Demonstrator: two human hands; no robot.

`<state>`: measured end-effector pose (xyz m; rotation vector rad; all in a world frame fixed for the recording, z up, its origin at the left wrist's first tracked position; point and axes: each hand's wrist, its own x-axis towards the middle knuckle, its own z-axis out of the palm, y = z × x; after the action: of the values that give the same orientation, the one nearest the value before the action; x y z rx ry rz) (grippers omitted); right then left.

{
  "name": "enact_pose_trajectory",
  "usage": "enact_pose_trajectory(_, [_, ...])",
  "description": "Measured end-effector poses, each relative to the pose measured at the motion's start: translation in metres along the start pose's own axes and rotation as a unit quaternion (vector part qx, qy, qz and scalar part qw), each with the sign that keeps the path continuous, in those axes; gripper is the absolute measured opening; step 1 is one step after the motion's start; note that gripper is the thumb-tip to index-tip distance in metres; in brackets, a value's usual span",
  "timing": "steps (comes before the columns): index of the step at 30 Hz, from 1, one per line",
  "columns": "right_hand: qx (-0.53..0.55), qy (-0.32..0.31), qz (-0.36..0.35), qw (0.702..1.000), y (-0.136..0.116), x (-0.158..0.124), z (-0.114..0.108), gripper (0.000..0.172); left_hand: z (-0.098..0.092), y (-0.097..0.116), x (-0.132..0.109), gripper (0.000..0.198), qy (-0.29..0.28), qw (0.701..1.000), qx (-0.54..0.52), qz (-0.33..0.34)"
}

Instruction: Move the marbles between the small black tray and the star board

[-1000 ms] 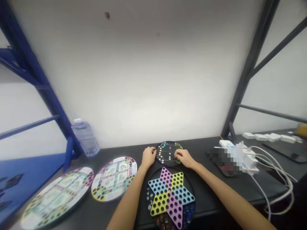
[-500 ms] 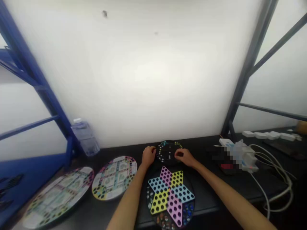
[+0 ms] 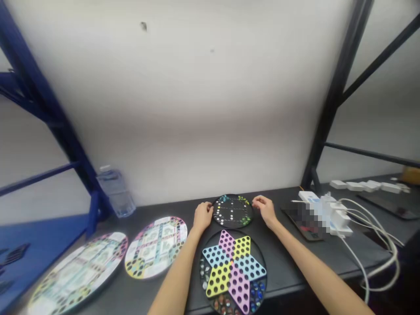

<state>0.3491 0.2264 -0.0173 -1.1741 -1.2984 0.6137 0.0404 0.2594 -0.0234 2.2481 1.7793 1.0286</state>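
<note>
A round black game board [image 3: 238, 213] lies on the black table, with white, blue, yellow and green pieces around its face. My left hand [image 3: 202, 215] is closed at its left rim, fingers bent against the edge. My right hand [image 3: 265, 209] is beside the right rim, fingers bent together; whether anything small is in them cannot be made out. Nearer to me, between my forearms, a Chinese checkers board [image 3: 219, 276] shows a pink, yellow and blue star with dark holes. Clear, brown and blue marbles [image 3: 257, 294] sit in its outer compartments.
Two round printed boards [image 3: 159, 240] lie on the left, the larger one partly over a blue surface [image 3: 62, 227]. A clear plastic bottle [image 3: 116, 192] leans near the wall. Right of me are a power strip with chargers [image 3: 339, 218], white cables [image 3: 389, 245] and a dark tablet-like slab [image 3: 295, 218].
My right hand has moved right, off the round black board's face to beside its rim, uncovering green pieces at the lower right. My left hand stays at the left rim.
</note>
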Motion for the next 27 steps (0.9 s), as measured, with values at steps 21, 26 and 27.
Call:
enact_pose_trajectory(21, [-0.169, -0.099, -0.116, 0.974, -0.008, -0.033, 0.006, 0.015, -0.003, 0.001, -0.004, 0.023, 0.021, 0.999, -0.027, -0.006])
enact_pose_trajectory(26, [-0.200, -0.120, -0.120, 0.965, -0.010, -0.035, 0.014, 0.021, -0.003, 0.000, -0.004, 0.024, 0.022, 0.999, -0.029, -0.009])
enact_pose_trajectory(27, [-0.207, -0.117, -0.116, 0.964, -0.009, -0.034, 0.015, 0.021, -0.002, 0.000, -0.004, 0.024, 0.021, 0.999, -0.030, -0.008])
